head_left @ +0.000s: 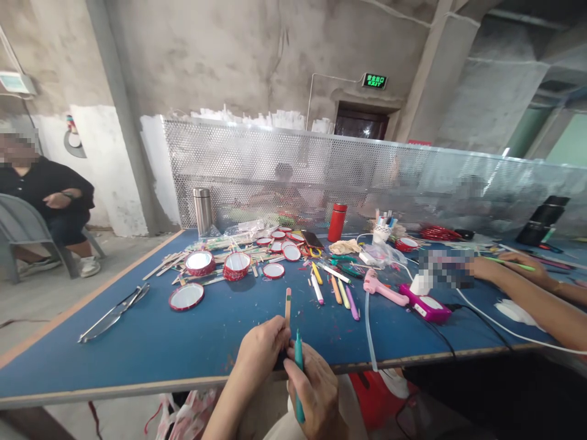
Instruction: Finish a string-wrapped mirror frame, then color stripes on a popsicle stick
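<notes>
At the table's near edge, my left hand (260, 345) pinches a flat wooden craft stick (288, 308) that stands upright, its upper part coloured reddish and green. Close beside it, my right hand (318, 388) is closed around a teal marker pen (299, 357) with its tip pointing up. Where the fingers of both hands meet, the stick's lower end is hidden. Beyond my hands lie several marker pens, among them a white one (317, 289), an orange one (337, 291) and a purple one (352, 303).
A pink glue gun (383, 288) lies right of the pens, near a magenta power block (426, 304) with cables. Red-rimmed round pieces (186, 297), loose sticks and a steel flask (202, 211) are at left. Scissors-like metal tools (114, 313) lie far left. A co-worker's arms (518, 287) reach in from the right.
</notes>
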A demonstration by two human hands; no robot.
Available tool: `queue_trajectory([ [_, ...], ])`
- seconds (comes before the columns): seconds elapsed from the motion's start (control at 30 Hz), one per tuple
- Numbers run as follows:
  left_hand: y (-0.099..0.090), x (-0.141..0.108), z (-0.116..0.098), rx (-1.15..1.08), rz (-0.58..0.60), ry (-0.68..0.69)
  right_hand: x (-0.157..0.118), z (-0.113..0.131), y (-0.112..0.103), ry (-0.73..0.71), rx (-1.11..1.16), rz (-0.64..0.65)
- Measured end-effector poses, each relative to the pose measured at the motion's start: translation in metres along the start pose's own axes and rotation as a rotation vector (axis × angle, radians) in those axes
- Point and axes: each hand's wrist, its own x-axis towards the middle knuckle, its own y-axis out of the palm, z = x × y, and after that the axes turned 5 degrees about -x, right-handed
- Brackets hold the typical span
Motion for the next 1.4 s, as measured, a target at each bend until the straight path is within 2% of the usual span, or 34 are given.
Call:
queue_trajectory([
  [0.27,0.0044,0.0028,0.0087,-0.028,0.001,0.017,-0.0027,-0.0012,0.0056,-0.020,0.011,-0.043],
  [1.4,0.0034,0.0009,0.0060,-0.011,-0.015,0.018,-0.0043,-0.0016,0.0055,-0.029,0.000,-0.053],
])
